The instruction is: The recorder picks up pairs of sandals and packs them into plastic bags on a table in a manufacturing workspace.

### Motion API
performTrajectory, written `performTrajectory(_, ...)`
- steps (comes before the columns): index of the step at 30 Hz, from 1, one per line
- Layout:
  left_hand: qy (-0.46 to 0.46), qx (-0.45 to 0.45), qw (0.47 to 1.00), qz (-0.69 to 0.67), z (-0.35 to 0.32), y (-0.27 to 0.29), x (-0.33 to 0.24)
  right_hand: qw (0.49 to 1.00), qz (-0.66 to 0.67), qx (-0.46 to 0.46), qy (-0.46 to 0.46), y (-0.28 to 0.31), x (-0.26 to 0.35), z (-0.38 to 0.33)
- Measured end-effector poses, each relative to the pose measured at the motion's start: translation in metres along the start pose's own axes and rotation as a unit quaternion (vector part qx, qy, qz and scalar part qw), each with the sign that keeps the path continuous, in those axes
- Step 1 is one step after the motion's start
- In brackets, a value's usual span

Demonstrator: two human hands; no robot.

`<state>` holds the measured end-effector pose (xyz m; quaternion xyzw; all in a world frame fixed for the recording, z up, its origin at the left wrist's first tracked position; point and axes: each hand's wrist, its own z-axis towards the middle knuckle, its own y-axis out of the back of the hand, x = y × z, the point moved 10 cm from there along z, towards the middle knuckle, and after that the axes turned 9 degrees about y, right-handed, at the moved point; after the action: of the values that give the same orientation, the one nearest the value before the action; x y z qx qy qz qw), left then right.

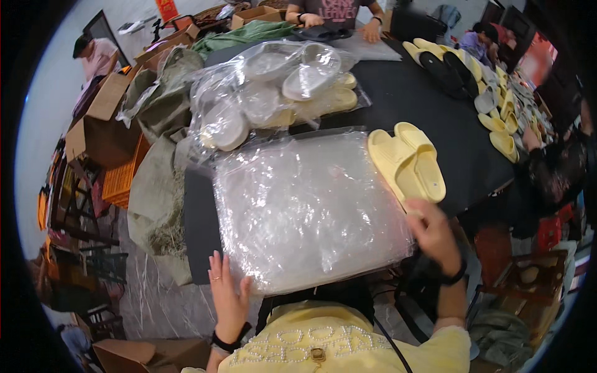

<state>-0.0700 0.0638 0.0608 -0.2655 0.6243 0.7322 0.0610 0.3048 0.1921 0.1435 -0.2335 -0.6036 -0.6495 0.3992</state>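
A stack of clear plastic bags (pixel 298 211) lies flat on the black table in front of me. My left hand (pixel 229 297) rests at the stack's near left corner, fingers stretched and apart, holding nothing. At the right edge of the bags sits a pair of pale yellow slippers (pixel 413 163), one overlapping the other. My right hand (pixel 433 236) is just below their near end, with its fingers curled in and slightly blurred. Whether something small is pinched in them is hidden. Bagged white and yellow slippers (pixel 311 78) are piled beyond the stack.
Many loose yellow, black and grey slippers (pixel 497 109) line the table's far right. Across the table a person (pixel 333 15) handles dark slippers (pixel 320 32). Cardboard boxes (pixel 106 127), a green sack (pixel 158 199) and an orange crate (pixel 127 174) stand on the left.
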Motion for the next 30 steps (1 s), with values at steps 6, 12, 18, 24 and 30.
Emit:
performTrajectory(6,-0.073,-0.084,0.994,0.022,0.011,-0.004,-0.063,0.940,-0.322,0.102,0.039,0.036,-0.135,0.089)
performTrajectory(12,-0.080,-0.018,0.995,0.064,0.029,-0.051,-0.059,0.964,-0.258,-0.056,-0.042,0.035,-0.163,0.115)
performTrajectory(18,-0.080,-0.034,0.995,0.053,0.025,-0.051,-0.054,0.920,-0.376,-0.095,-0.053,0.090,-0.223,0.144)
performTrajectory(24,-0.103,-0.036,0.992,0.056,0.027,-0.055,-0.065,0.879,-0.451,-0.113,-0.103,0.159,-0.250,0.156)
performTrajectory(30,-0.069,-0.024,0.996,0.058,0.026,-0.058,-0.050,0.969,0.126,0.192,-0.090,-0.024,-0.029,0.169)
